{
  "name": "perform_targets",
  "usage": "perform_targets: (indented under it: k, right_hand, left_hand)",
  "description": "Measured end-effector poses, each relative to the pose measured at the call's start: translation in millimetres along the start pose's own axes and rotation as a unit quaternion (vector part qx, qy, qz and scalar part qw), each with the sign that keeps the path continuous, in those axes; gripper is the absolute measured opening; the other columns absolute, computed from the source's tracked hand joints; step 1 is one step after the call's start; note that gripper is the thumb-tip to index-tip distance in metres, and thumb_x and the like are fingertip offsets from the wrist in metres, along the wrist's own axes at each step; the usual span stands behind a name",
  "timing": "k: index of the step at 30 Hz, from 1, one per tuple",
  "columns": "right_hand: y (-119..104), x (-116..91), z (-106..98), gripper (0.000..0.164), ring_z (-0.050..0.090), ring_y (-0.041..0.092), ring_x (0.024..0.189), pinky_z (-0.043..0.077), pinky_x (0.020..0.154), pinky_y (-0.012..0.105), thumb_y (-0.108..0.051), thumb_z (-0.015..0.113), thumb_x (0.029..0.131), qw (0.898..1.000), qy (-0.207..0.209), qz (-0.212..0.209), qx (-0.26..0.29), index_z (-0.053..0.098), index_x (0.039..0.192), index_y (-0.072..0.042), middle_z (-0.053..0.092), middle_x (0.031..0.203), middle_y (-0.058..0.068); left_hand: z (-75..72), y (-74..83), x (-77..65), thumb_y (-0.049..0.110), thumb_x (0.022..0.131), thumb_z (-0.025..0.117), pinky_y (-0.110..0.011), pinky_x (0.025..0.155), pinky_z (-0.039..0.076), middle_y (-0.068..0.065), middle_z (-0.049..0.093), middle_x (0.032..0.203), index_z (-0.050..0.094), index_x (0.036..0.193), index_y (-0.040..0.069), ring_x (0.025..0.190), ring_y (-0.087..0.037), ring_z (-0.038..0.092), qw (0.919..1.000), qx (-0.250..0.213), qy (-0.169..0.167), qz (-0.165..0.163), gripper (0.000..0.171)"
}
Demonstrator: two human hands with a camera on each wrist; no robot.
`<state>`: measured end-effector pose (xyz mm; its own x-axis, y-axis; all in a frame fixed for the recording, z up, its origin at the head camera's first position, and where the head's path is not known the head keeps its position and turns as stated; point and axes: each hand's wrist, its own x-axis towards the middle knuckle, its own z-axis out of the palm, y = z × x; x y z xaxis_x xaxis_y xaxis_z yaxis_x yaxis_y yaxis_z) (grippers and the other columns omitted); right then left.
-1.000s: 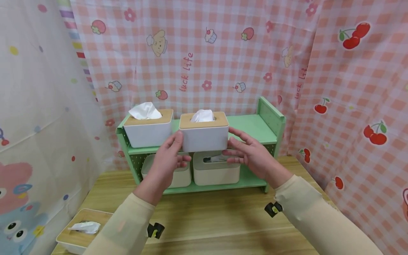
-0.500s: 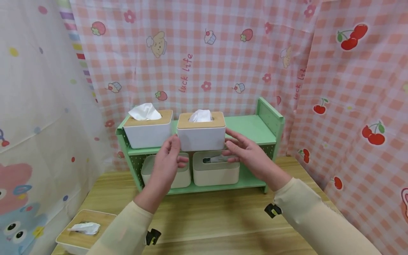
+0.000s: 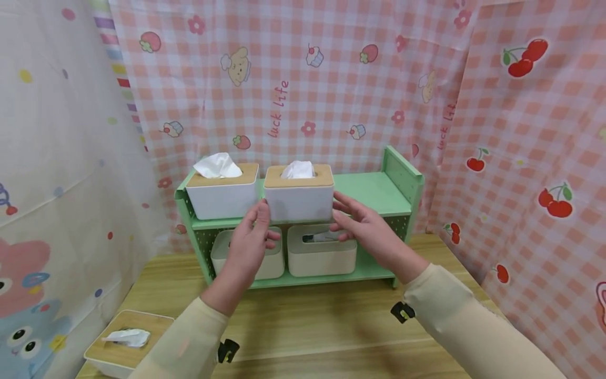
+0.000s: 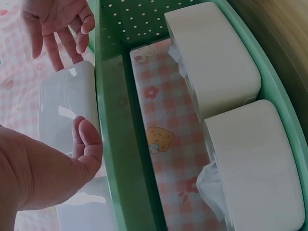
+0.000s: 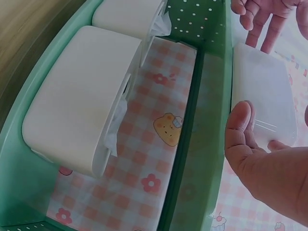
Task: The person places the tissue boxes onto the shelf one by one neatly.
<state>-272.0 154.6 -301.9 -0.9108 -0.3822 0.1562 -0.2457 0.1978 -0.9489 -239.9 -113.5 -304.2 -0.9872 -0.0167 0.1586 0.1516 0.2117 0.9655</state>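
A white tissue box (image 3: 299,202) with a wood-tone lid is at the front of the green rack's upper shelf (image 3: 369,190); I cannot tell whether its full base rests there. At its left end is my left hand (image 3: 248,239), the thumb by the front corner, lower fingers loosely bent beneath. My right hand (image 3: 366,226) reaches the right end with extended fingers. Fingertips touch the box's ends in the left wrist view and right wrist view. Left of it stands another white tissue box (image 3: 224,200), a narrow gap apart.
Two cream tissue boxes with grey-green lids stand on the lower shelf, one right (image 3: 322,261) and one left (image 3: 271,265). Another wood-lidded tissue box (image 3: 110,353) lies at the table's front left. The rack's raised side panel (image 3: 402,171) bounds the right. Patterned cloth (image 3: 284,68) hangs behind.
The tissue box between my hands has shifted slightly left and back, narrowing the gap to its neighbour. Both hands have moved along with it.
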Motion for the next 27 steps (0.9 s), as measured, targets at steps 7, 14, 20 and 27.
perform_targets:
  k: [7, 14, 20, 27]
  right_hand:
    - [1.1, 8.7, 0.4, 0.066, 0.06, 0.037, 0.136, 0.058, 0.098, 0.036, -0.04, 0.053, 0.113, 1.0, -0.012, 0.004, 0.007, 0.023, 0.172, -0.031, 0.03, 0.177, 0.0]
    - [3.0, 12.8, 0.0, 0.068, 0.063, 0.032, 0.132, 0.058, 0.096, 0.032, -0.041, 0.053, 0.113, 1.0, -0.023, -0.002, 0.015, 0.022, 0.172, -0.029, 0.028, 0.178, -0.001]
    - [5.2, 12.1, 1.0, 0.071, 0.062, 0.035, 0.134, 0.058, 0.096, 0.032, -0.041, 0.055, 0.112, 1.0, -0.02, -0.002, 0.007, 0.02, 0.173, -0.026, 0.027, 0.178, 0.001]
    - [10.7, 4.2, 2.2, 0.076, 0.065, 0.032, 0.132, 0.06, 0.098, 0.034, -0.043, 0.06, 0.11, 1.0, 0.016, 0.0, -0.01, 0.023, 0.172, -0.02, 0.033, 0.175, 0.009]
  left_hand:
    - [-0.7, -1.0, 7.8, 0.06, 0.113, 0.033, -0.03, 0.088, 0.056, -0.024, 0.063, 0.138, 0.039, 0.167, 0.018, 0.088, -0.015, 0.07, 0.9996, -0.025, -0.003, -0.012, 0.068]
    - [-2.5, -3.6, 9.2, 0.06, 0.113, 0.034, -0.029, 0.087, 0.057, -0.022, 0.073, 0.116, 0.04, 0.166, 0.019, 0.083, -0.012, 0.07, 0.9994, -0.031, -0.002, -0.014, 0.068]
    - [-2.1, -3.7, 7.6, 0.062, 0.112, 0.034, -0.042, 0.099, 0.056, -0.023, 0.073, 0.118, 0.04, 0.166, 0.019, 0.087, -0.017, 0.071, 0.9996, -0.025, -0.002, -0.015, 0.069]
    - [-11.1, -13.0, -2.1, 0.066, 0.11, 0.036, -0.047, 0.105, 0.056, -0.018, 0.063, 0.141, 0.037, 0.167, 0.019, 0.112, -0.032, 0.072, 0.9999, 0.005, -0.003, 0.009, 0.074]
